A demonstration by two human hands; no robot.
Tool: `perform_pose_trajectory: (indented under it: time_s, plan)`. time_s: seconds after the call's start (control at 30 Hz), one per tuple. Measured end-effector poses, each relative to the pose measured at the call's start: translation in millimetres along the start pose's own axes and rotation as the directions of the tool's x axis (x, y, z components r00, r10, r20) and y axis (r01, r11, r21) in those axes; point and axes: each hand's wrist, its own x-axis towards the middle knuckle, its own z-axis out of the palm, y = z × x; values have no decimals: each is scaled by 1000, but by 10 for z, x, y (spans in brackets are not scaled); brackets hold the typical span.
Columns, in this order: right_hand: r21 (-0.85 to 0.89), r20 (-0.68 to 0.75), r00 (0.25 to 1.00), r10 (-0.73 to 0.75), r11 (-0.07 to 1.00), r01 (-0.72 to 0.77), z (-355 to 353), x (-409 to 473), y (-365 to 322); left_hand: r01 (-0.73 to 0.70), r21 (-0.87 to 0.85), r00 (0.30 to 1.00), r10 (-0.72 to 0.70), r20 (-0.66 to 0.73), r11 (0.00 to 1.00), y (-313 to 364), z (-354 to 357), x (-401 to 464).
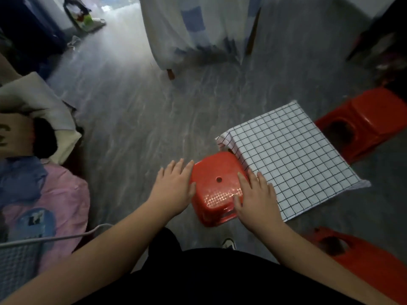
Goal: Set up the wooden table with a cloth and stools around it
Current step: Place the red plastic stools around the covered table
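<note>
A white cloth with a black grid (293,159) lies spread over a low table, hiding the wood beneath. A small red plastic stool (217,186) stands on the floor against the table's near left corner. My left hand (174,188) lies flat against the stool's left side with straight fingers. My right hand (255,199) rests with straight fingers on the stool's right edge, next to the hanging cloth. A second red stool (365,122) stands at the table's far right side. A third red stool (361,258) sits at the near right, partly cut off by my arm.
Grey floor (136,111) stretches ahead. A draped white and blue sheet (198,29) hangs over furniture at the back. Pillows and a pink blanket (50,194) lie on the left, with a wire basket (17,254) near my left elbow.
</note>
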Motion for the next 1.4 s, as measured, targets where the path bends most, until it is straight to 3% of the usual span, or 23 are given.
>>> perform_pose_trajectory:
  time_s: [0.13, 0.27, 0.33, 0.43, 0.53, 0.67, 0.8, 0.93, 1.07, 1.2, 1.3, 1.4]
  plan:
    - [0, -15, 991, 131, 991, -131, 61, 431, -116, -205, 74, 978, 201, 53, 976, -224, -24, 829]
    - [74, -21, 922, 386, 920, -384, 128, 733, -457, -424, 73, 901, 413, 132, 903, -422, -195, 1603]
    - [142, -44, 849, 526, 845, -516, 129, 807, -705, -510, 36, 853, 500, 151, 859, -535, -340, 1895]
    - [291, -22, 682, 731, 657, -695, 126, 865, -1058, -637, 42, 757, 613, 226, 770, -659, -530, 2221]
    - [381, 26, 528, 849, 480, -790, 157, 886, -1298, -742, 50, 649, 699, 298, 668, -693, -563, 2450]
    - [454, 106, 441, 891, 351, -819, 351, 940, -1472, -796, 13, 571, 744, 347, 605, -681, -335, 2631]
    - [533, 178, 391, 903, 245, -810, 864, 1166, -1435, -807, 40, 554, 731, 398, 589, -723, 235, 2871]
    - [534, 160, 404, 901, 265, -803, 1733, 1502, -1185, -832, 107, 536, 741, 405, 544, -811, 1169, 3192]
    - [481, 169, 352, 920, 235, -845, 2678, 1724, -905, -857, 168, 509, 753, 416, 487, -887, 2088, 3419]
    - [529, 188, 295, 937, 157, -834, 3278, 1766, -686, -815, 160, 569, 716, 405, 557, -882, 2675, 3571]
    - [586, 210, 340, 917, 161, -795, 3469, 1803, -616, -788, 92, 588, 701, 404, 609, -865, 2888, 3569]
    - [622, 189, 334, 923, 150, -769, 3526, 1847, -613, -770, 37, 600, 703, 382, 637, -860, 2970, 3529]
